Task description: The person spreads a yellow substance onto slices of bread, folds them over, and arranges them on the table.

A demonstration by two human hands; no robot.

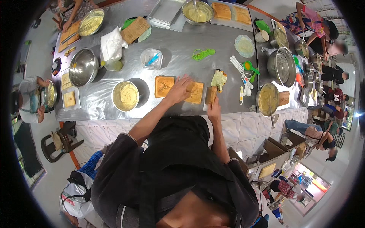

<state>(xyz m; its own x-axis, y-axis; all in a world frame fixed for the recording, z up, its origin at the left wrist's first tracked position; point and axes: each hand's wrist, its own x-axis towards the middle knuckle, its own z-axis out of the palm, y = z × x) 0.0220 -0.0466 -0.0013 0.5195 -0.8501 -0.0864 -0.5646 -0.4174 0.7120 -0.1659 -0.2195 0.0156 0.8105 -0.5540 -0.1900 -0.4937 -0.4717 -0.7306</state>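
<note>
Two flat, browned cake slabs lie side by side on the steel table. My left hand rests, fingers spread, over the inner edges of the left slab and the right slab. Near the table's front edge, my right hand is closed around the lower end of a flat brown piece, whose kind I cannot tell. Just beyond it lies a crumpled cloth or wrapper with pale smears. A white tub of pale yellow cream stands left of the slabs.
Farther back are a clear plastic tub and green measuring spoons. A steel bowl stands at left; a bowl with a whisk is at right. White measuring spoons lie nearer. Other people stand around the tables.
</note>
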